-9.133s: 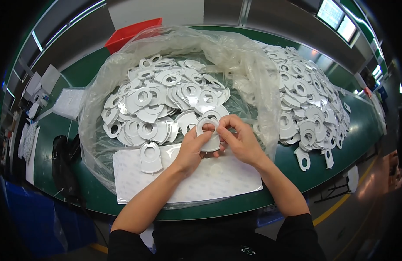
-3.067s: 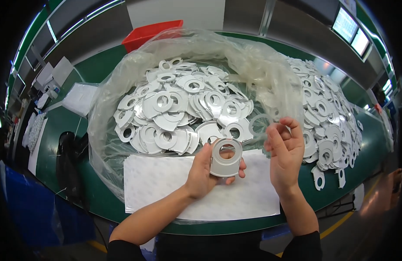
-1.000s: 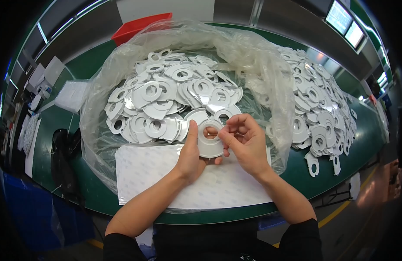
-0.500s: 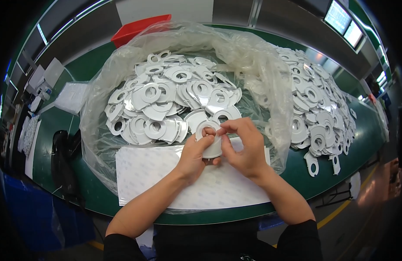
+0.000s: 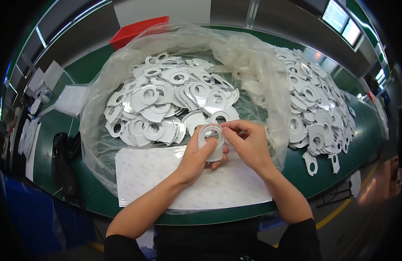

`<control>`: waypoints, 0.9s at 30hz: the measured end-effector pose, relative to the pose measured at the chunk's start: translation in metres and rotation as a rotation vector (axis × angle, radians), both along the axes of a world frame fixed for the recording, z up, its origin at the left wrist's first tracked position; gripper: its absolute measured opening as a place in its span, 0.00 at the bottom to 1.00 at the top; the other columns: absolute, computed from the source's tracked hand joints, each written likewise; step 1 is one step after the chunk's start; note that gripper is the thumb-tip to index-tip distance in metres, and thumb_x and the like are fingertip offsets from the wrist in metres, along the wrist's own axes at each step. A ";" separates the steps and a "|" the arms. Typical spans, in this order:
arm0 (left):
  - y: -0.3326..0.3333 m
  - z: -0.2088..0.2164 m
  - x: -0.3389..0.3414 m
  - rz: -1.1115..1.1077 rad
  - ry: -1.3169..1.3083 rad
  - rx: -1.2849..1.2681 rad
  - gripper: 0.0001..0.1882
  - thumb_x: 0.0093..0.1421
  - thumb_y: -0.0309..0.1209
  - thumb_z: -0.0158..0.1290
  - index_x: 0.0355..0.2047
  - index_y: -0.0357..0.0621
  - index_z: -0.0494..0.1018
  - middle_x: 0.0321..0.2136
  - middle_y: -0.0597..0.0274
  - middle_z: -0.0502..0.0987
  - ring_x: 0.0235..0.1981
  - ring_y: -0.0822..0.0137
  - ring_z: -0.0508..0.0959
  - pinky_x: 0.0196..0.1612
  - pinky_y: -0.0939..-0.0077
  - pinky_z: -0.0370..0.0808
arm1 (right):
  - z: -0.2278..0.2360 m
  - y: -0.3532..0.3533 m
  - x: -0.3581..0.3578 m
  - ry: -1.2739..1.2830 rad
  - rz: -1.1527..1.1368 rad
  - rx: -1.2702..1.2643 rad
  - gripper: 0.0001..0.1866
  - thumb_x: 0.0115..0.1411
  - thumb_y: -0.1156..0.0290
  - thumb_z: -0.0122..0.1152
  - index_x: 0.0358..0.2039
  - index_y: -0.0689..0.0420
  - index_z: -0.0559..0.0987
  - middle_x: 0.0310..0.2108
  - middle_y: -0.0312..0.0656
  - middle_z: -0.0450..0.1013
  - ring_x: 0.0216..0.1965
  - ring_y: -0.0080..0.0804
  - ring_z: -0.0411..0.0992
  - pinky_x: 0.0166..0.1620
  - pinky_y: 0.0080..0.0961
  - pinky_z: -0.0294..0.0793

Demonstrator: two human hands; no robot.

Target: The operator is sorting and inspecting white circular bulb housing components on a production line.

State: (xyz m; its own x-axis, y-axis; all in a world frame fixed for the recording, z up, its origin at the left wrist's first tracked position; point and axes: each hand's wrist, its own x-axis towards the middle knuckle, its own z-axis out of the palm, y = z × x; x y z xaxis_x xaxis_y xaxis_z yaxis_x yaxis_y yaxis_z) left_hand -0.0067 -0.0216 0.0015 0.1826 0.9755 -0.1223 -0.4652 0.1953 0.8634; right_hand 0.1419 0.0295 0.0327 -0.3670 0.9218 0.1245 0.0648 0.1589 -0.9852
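My left hand (image 5: 193,155) is closed around a white plastic plate (image 5: 216,155) with a large round hole. Its thumb lies across the plate's face at the hole, and other fingertips show beneath the plate. At the plate's upper right rim, my right hand (image 5: 252,145) pinches with thumb and forefinger. Whether anything thin is between those fingertips is too small to see. Below both hands lies a stack of white sheets (image 5: 153,178). Just beyond them, a heap of similar white plates (image 5: 155,111) fills an opened clear plastic bag (image 5: 275,98).
A second heap of white plates (image 5: 325,111) spreads over the green table (image 5: 362,130) at the right. Behind the bag stands a red bin (image 5: 138,31). A black object (image 5: 64,163) and a clear plastic packet (image 5: 71,99) lie at the left.
The plate has tilted to face me more and sits slightly lower. My left thumb has moved across its hole, and my right fingers have shifted to its upper right rim.
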 end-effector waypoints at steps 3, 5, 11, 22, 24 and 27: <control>0.000 0.000 -0.001 -0.032 0.032 0.024 0.20 0.63 0.34 0.41 0.54 0.46 0.55 0.29 0.58 0.73 0.22 0.73 0.72 0.20 0.83 0.65 | 0.003 0.001 0.003 0.035 0.049 -0.131 0.10 0.55 0.74 0.59 0.36 0.66 0.79 0.22 0.37 0.74 0.21 0.16 0.70 0.25 0.14 0.67; 0.000 0.002 -0.001 -0.046 0.042 0.022 0.20 0.63 0.33 0.41 0.55 0.46 0.54 0.29 0.58 0.72 0.22 0.73 0.73 0.20 0.84 0.65 | 0.006 0.000 0.002 -0.006 0.035 -0.121 0.09 0.55 0.74 0.60 0.33 0.66 0.79 0.22 0.36 0.73 0.20 0.15 0.69 0.24 0.12 0.66; -0.002 0.001 -0.001 -0.104 0.047 0.026 0.24 0.67 0.46 0.33 0.57 0.47 0.52 0.30 0.57 0.72 0.26 0.71 0.74 0.21 0.84 0.65 | -0.007 0.003 0.001 -0.258 -0.131 0.170 0.10 0.51 0.67 0.64 0.26 0.62 0.78 0.18 0.36 0.73 0.18 0.19 0.70 0.21 0.19 0.65; 0.000 0.001 -0.001 -0.136 0.041 0.017 0.35 0.63 0.60 0.21 0.59 0.48 0.50 0.33 0.54 0.72 0.26 0.67 0.75 0.19 0.83 0.64 | 0.005 -0.007 0.004 -0.611 -0.141 0.488 0.20 0.41 0.59 0.71 0.23 0.61 0.73 0.19 0.39 0.70 0.19 0.29 0.67 0.24 0.22 0.66; 0.001 0.004 -0.002 -0.127 -0.026 -0.045 0.37 0.63 0.62 0.20 0.59 0.48 0.51 0.32 0.53 0.73 0.25 0.66 0.75 0.18 0.82 0.64 | 0.008 -0.005 0.010 -0.572 -0.067 0.468 0.18 0.43 0.61 0.71 0.25 0.61 0.74 0.20 0.39 0.71 0.21 0.28 0.68 0.25 0.22 0.67; 0.002 0.001 -0.003 -0.143 -0.022 -0.061 0.38 0.61 0.64 0.20 0.58 0.48 0.54 0.30 0.53 0.73 0.24 0.64 0.76 0.16 0.80 0.61 | 0.009 -0.002 0.015 -0.419 0.039 0.299 0.13 0.47 0.67 0.67 0.27 0.63 0.76 0.21 0.41 0.73 0.21 0.26 0.69 0.27 0.22 0.68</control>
